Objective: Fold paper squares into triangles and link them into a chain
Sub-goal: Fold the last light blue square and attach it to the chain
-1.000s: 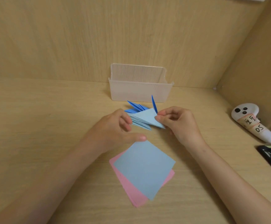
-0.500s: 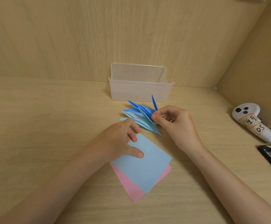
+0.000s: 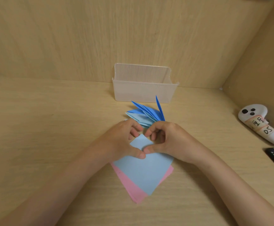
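Where the left hand (image 3: 123, 139) and right hand (image 3: 167, 141) meet, thumb tips nearly touching, each pinches the far corner of the light blue square (image 3: 146, 173) between thumb and curled fingers. Nearer than the hands, the square lies on the table (image 3: 51, 119) over a pink square (image 3: 129, 186). Just beyond the knuckles fans the chain of folded blue triangles (image 3: 142, 115), with a clear box (image 3: 142, 93) behind it.

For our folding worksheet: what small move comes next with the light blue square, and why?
Probably fold the far corner of the light blue square, gripped by left hand and right hand, toward its near corner: it lies unfolded on the pink square.
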A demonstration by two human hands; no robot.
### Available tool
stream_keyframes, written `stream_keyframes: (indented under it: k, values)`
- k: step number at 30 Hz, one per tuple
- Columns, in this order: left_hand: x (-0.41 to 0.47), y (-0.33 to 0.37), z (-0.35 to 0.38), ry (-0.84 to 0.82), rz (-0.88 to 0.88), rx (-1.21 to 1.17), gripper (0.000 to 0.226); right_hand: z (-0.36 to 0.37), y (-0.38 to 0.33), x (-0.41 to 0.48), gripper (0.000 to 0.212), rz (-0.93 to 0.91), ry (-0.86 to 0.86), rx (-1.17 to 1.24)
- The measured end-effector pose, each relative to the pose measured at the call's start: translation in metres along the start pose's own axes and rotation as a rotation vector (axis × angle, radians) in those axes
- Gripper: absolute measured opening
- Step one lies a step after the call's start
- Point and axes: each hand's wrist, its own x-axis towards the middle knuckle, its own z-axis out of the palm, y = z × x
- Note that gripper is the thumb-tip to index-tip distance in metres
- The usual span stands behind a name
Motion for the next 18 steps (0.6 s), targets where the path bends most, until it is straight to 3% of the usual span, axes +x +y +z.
stream_keyframes:
  k: [9, 15, 18]
  values:
    - [-0.001, 0.004, -0.002, -0.024, 0.001, 0.016, 0.065, 0.001, -0.002, 0.000, 0.023, -0.034, 0.009, 0.237]
    - [0.000, 0.007, -0.005, -0.032, 0.039, -0.084, 0.026, -0.007, -0.004, 0.000, 0.016, -0.037, 0.154, 0.330]
    - [-0.001, 0.010, -0.008, -0.003, 0.056, -0.139, 0.017, -0.009, -0.005, 0.000, 0.013, -0.048, 0.213, 0.409]
